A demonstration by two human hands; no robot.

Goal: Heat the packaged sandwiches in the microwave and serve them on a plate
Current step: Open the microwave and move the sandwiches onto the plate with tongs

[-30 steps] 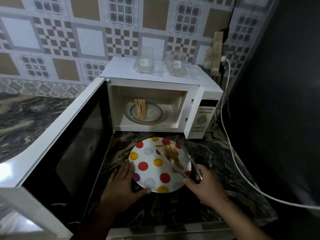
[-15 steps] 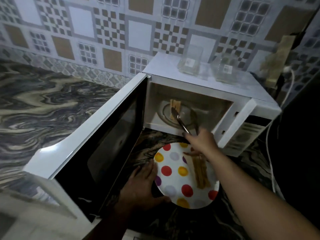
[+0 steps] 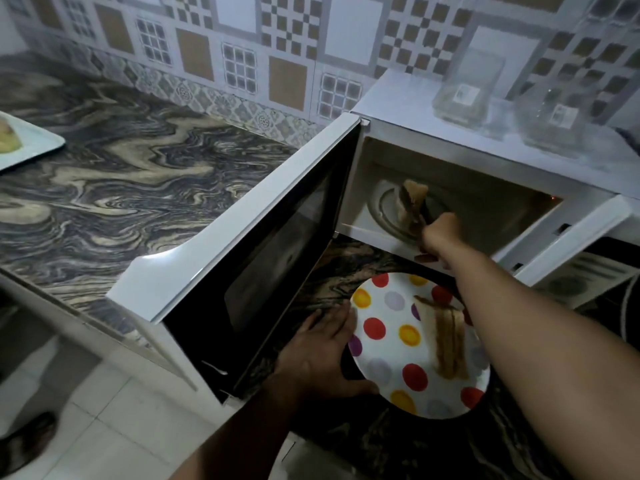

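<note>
The white microwave (image 3: 460,147) stands open on the counter, its door (image 3: 242,244) swung out to the left. Inside, on the glass turntable (image 3: 384,209), a sandwich half (image 3: 414,199) is clamped in tongs (image 3: 421,220) that my right hand (image 3: 441,237) grips at the cavity mouth. Below, a polka-dot plate (image 3: 388,341) lies on the counter with another sandwich half (image 3: 448,341) on it. My left hand (image 3: 322,351) holds the plate's left rim, fingers spread and thumb along the near edge.
Two clear empty sandwich packages (image 3: 464,88) (image 3: 554,112) sit on top of the microwave. A white tray (image 3: 24,147) with food lies at the far left of the marbled counter (image 3: 121,174). The tiled floor (image 3: 104,427) shows below the counter edge.
My right hand left the plate with the tongs, reached into the microwave and clamped the second sandwich half. The first half stays on the plate. The view shifted left.
</note>
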